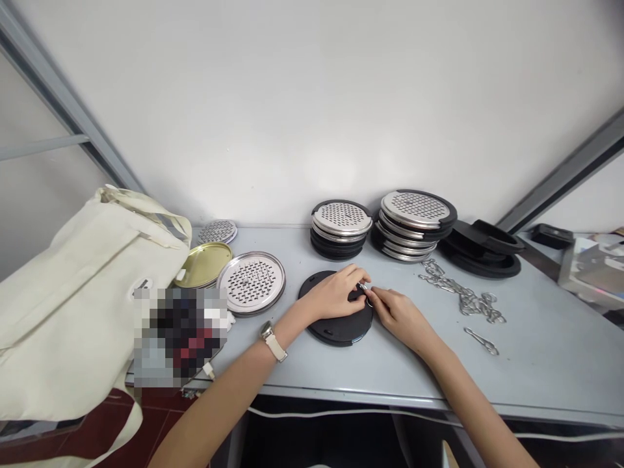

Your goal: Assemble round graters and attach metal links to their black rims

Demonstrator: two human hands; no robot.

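A round black plastic disc (336,333) lies on the table in front of me, small slots near its rim. My left hand (336,294), with a watch on the wrist, rests over the disc, its fingers closed on a small metal clip (363,287) at the disc's right edge. From the right, my right hand (400,317) pinches the same clip between thumb and fingertips. Fingers partly hide it, so whether it passes through the disc I cannot tell. Right of my hands lie a heap of metal clips (468,302) and one loose clip (482,341).
Behind the disc stand two stacks of black-rimmed metal grater discs (342,218) (416,209). Black round parts (480,260) lie to their right. A bare grater disc (251,283), gold lids (205,263) and a cream bag (88,292) are at left. A clear box (592,273) sits far right.
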